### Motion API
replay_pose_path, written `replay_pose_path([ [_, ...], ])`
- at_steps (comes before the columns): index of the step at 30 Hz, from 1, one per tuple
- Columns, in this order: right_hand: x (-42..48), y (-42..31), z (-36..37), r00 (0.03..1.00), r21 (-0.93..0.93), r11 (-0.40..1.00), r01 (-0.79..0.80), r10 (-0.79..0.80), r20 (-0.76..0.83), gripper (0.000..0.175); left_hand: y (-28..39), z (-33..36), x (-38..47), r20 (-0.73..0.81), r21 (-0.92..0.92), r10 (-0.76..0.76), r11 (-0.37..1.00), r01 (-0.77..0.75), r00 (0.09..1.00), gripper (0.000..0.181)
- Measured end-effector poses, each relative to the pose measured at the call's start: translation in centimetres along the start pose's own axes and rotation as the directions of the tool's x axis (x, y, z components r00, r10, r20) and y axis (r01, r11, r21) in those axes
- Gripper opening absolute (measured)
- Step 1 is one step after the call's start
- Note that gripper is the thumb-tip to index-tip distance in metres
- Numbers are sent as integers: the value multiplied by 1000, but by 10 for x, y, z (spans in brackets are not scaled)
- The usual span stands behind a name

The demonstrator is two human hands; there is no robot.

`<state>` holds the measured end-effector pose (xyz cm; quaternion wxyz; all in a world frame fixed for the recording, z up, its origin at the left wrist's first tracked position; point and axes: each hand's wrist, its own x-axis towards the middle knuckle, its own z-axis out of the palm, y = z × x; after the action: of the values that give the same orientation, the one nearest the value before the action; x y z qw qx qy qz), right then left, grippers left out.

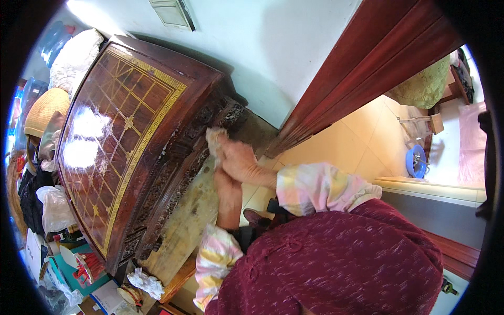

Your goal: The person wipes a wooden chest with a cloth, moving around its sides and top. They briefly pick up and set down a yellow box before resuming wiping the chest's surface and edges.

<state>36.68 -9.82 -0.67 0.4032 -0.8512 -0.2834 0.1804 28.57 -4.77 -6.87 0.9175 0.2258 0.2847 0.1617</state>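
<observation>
My right hand (238, 159), blurred, reaches to the carved lower edge of a dark lacquered wooden piece of furniture (157, 173). A pale crumpled rag (215, 141) is gripped in its fingers, close against the carving near the corner. My left hand (224, 175) sits just below the right one, which covers most of it; its fingers are hidden. A glossy panel (136, 104) with gold lattice lines and a gold patterned border fills the furniture's broad face. Next to my left forearm is a worn, stained pale board (189, 214) along the carved base.
A red-brown wooden door frame (338, 78) rises beside the white wall (252, 43). Beyond it, a blue basin (417, 161) stands on the tiled floor (354, 138). At left are a woven straw hat (47, 110), a white plastic bag (57, 208) and crumpled white paper (145, 282).
</observation>
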Motion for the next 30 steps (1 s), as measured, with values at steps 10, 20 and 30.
replay_pose_path([
  [10,24,2,-51,898,256,954,154,-27,-439,26,8,64,14,-28,167,120,979,-114,992,32],
  [20,10,78,-17,920,292,957,-8,121,-372,24,-37,16,58,-351,474,-67,847,239,934,15],
  [30,32,28,-45,838,-73,950,303,-302,-454,21,-12,41,31,69,114,3,993,-10,998,23],
])
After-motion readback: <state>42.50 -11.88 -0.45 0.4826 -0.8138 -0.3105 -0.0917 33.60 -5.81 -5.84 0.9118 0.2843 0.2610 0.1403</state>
